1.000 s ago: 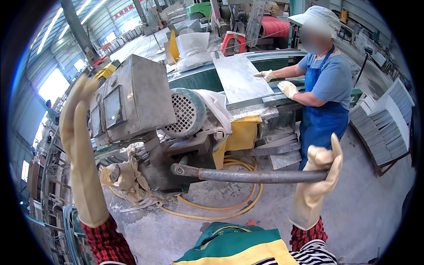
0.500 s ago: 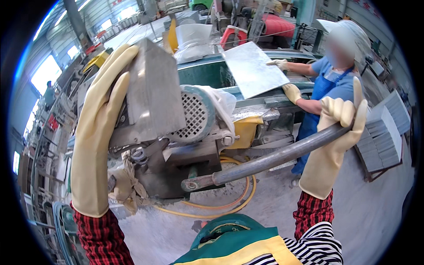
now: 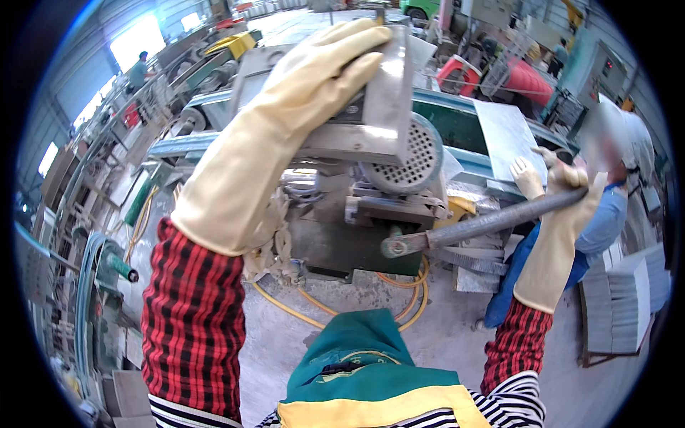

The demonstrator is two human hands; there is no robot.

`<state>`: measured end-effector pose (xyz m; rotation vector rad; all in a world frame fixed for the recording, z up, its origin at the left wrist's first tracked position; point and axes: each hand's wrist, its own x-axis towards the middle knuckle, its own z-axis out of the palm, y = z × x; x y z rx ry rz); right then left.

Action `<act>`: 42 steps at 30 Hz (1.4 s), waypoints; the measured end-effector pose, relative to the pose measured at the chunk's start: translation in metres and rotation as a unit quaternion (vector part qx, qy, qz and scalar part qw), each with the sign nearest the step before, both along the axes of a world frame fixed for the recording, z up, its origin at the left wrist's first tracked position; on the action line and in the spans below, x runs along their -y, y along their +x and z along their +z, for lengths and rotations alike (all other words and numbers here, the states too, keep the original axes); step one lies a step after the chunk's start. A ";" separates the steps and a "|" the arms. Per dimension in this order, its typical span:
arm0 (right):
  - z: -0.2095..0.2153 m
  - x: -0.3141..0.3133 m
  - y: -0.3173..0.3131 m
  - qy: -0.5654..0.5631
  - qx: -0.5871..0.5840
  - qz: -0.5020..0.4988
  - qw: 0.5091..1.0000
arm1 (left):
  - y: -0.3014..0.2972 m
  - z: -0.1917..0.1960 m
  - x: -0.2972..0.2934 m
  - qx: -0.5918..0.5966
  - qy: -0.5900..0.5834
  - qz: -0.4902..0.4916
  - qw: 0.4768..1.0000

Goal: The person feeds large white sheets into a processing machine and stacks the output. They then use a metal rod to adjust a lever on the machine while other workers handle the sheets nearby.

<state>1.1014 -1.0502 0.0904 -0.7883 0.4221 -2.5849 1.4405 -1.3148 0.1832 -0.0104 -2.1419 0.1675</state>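
In a cream rubber glove, my left hand point(image 3: 321, 89) lies on top of a grey metal control box point(image 3: 389, 135), fingers stretched out along its upper side. Beside and below the box is a round motor cover point(image 3: 403, 155) with a grid of holes. My right hand point(image 3: 581, 203), gloved alike, is wrapped round the upper end of a long grey metal lever point(image 3: 499, 217). That lever slopes down leftward to a pivot by the dark machine base point(image 3: 335, 246). Part of the right hand's fingers overlaps the co-worker behind.
On the right a co-worker point(image 3: 603, 210) in blue has gloved hands at a pale stone slab point(image 3: 506, 135) over the green-lined machine bed. Stacked slabs point(image 3: 621, 307) stand at the lower right. Yellow hoses point(image 3: 421, 285) loop on the floor. Rails and pipes line the left.
The view has turned left, so the machine appears further right. My left hand now reaches across the box's top rather than along its left side. My right hand still grips the lever.
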 end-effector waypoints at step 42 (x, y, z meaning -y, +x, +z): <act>-0.164 0.068 0.695 -0.005 -0.733 0.641 0.228 | 0.456 -0.270 -0.273 -0.672 0.704 -0.214 0.078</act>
